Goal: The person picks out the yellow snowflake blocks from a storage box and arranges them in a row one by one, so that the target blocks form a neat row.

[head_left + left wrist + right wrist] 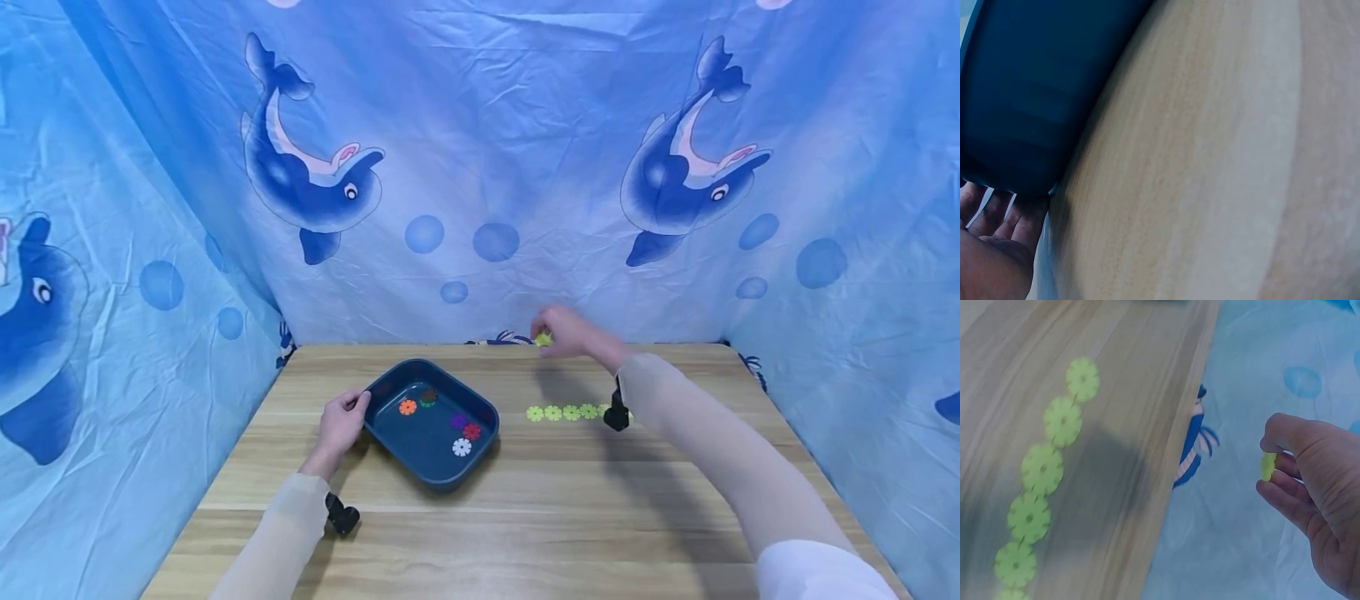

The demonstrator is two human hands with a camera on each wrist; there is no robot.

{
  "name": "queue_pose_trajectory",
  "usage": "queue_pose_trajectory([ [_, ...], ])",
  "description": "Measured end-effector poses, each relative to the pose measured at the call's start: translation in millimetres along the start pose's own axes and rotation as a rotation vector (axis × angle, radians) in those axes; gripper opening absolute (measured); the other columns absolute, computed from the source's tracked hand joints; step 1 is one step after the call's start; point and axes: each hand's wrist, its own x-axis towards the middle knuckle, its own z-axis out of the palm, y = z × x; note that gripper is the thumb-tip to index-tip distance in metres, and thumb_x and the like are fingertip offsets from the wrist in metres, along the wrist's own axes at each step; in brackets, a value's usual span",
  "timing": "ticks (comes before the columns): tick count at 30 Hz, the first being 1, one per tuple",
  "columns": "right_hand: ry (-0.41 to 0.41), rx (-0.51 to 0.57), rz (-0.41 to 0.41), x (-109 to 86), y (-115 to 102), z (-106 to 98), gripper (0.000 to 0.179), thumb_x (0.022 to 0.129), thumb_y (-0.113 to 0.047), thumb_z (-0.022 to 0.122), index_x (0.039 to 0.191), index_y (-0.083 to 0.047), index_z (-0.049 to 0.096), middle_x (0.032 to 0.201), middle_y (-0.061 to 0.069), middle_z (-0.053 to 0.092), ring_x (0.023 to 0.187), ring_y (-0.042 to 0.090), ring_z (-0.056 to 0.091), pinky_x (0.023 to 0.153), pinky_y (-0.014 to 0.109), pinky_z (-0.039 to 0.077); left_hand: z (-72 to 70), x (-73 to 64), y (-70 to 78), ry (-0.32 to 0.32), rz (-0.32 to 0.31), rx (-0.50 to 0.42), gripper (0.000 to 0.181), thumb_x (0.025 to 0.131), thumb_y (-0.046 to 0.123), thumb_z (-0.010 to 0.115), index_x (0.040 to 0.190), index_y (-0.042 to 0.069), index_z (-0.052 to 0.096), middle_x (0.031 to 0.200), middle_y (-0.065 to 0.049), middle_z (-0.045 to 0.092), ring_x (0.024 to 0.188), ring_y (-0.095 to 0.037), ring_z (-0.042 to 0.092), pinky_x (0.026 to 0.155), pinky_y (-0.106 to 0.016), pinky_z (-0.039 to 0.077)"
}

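My left hand (343,423) grips the left corner of a dark blue rectangular basin (431,477) by its rim. In the left wrist view, fingers (1025,228) meet the end of the basin (1029,94). Several flower-shaped plastic discs lie inside, among them an orange disc (407,407), a red disc (472,431) and a white disc (461,447). My right hand (567,332), raised over the table's far edge, pinches a yellow-green flower-shaped disc (1268,466) between thumb and fingers. Nearer, a row of yellow-green discs (1042,469) lies on the table, its right end hidden by the right wrist.
The wood-grain table (517,533) carries the basin and the row of discs. A blue dolphin-print curtain (480,150) hangs close behind the far edge and along both sides. Small black cameras are strapped to both wrists.
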Motion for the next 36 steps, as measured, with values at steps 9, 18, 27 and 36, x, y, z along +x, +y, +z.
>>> queue_pose_trajectory([
  [9,-0.019,0.046,0.086,-33.3,27.6,9.8,0.023,0.085,-0.008,0.080,0.108,-0.004,0.078,0.110,0.012,0.075,0.106,0.035,0.070,0.095,0.047,0.060,-0.2,-6.3,-1.7,-0.004,-0.018,-0.006,0.045,0.111,0.036,0.055,0.135,0.001,0.069,0.133,-0.021,0.071,0.100,-0.013,0.060,0.080,-0.018,0.046],
  [18,0.006,0.082,0.131,-59.9,55.3,11.2,0.021,0.084,-0.005,0.078,0.105,-0.003,0.079,0.109,0.014,0.076,0.100,0.034,0.072,0.089,0.046,0.062,0.2,-5.1,-0.8,-0.003,-0.017,0.000,0.046,0.112,0.037,0.054,0.136,0.001,0.068,0.135,-0.022,0.070,0.113,-0.021,0.061,0.086,-0.019,0.045],
  [27,-0.011,0.126,0.214,-93.7,74.7,22.3,0.025,0.086,-0.007,0.080,0.109,0.000,0.079,0.110,0.015,0.074,0.101,0.033,0.072,0.091,0.047,0.062,0.1,-5.0,0.3,-0.007,-0.022,-0.014,0.047,0.112,0.037,0.054,0.137,0.000,0.067,0.136,-0.022,0.069,0.111,-0.021,0.061,0.083,-0.019,0.046],
  [36,-0.017,0.146,0.263,-127.2,93.1,29.6,0.027,0.085,-0.002,0.078,0.111,0.005,0.076,0.109,0.017,0.076,0.101,0.036,0.072,0.092,0.052,0.061,0.6,-3.0,2.3,-0.005,-0.008,-0.012,0.048,0.111,0.040,0.054,0.137,0.001,0.067,0.135,-0.022,0.069,0.105,-0.019,0.062,0.079,-0.018,0.047],
])
